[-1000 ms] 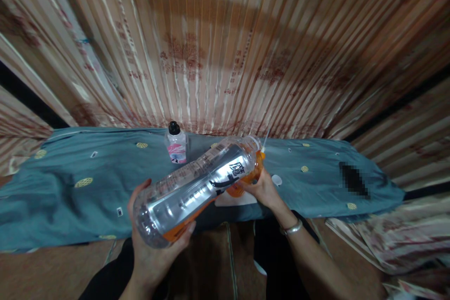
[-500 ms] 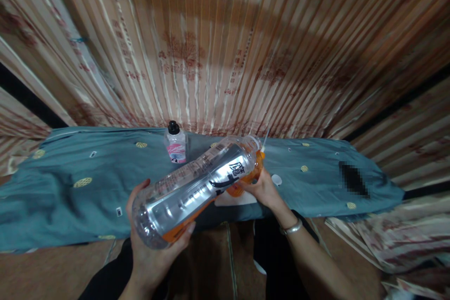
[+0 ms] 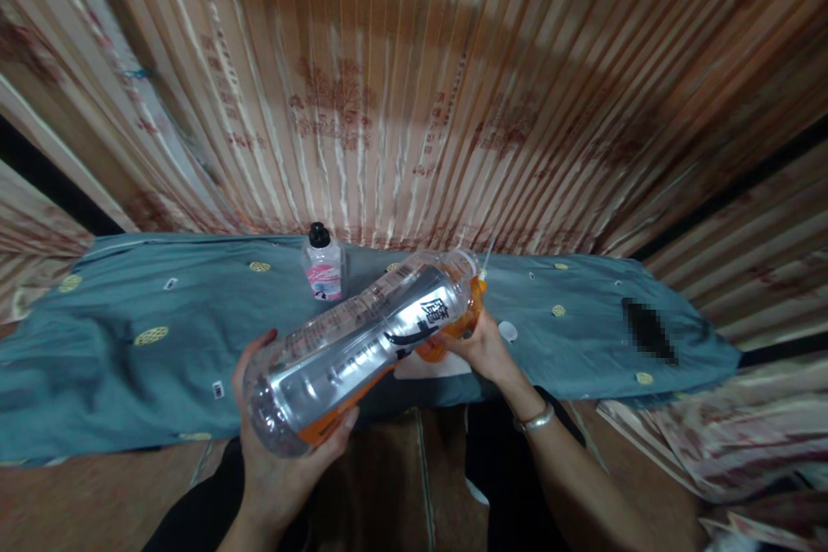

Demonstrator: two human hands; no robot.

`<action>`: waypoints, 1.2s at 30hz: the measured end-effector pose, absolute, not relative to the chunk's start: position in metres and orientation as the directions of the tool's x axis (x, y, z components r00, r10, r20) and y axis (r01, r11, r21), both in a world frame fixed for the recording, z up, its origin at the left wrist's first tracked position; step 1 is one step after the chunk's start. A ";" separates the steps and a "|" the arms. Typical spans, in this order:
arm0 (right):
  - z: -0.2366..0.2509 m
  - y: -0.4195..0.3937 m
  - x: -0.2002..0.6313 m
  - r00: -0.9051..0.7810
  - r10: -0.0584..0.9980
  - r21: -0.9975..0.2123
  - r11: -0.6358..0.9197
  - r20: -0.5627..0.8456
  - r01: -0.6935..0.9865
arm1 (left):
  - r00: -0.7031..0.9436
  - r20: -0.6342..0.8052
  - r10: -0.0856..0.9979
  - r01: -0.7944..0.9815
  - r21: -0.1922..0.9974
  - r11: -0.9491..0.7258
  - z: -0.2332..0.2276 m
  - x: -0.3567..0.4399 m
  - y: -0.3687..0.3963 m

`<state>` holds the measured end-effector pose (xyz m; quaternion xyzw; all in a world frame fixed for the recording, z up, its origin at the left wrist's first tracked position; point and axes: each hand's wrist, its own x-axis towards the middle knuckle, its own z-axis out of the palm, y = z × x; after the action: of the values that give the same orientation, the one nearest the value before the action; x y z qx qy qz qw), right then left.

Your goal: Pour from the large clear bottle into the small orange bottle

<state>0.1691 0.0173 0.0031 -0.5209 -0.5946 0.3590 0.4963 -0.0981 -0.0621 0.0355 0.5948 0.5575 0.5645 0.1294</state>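
Note:
My left hand point(image 3: 285, 461) is wrapped round the lower end of a large clear plastic bottle point(image 3: 368, 345) with a silver and orange label. The bottle is tilted, its uncapped neck point(image 3: 466, 266) pointing up and to the right. My right hand point(image 3: 482, 345) grips an orange bottle point(image 3: 476, 304) close beside that neck; a thin pale stick or straw rises behind it. Much of the orange bottle is hidden by the big bottle and my fingers, so I cannot tell whether the two touch.
A small clear bottle with a black cap point(image 3: 324, 263) and pink label stands at the back. A white disc point(image 3: 508, 331) and a white sheet point(image 3: 446, 366) lie on the teal cloth point(image 3: 194, 293). A dark blurred object point(image 3: 649, 331) lies to the right. Patterned curtains point(image 3: 401, 86) hang behind.

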 end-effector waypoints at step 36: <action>0.001 0.019 0.169 0.035 0.971 -0.940 0.222 0.238 0.258 | -0.327 0.475 0.817 0.475 0.830 -0.293 0.040 -0.092 -0.063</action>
<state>0.1689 0.0190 0.0011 -0.5139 -0.5976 0.3537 0.5036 -0.0925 -0.0634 0.0401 0.5606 0.5759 0.5762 0.1484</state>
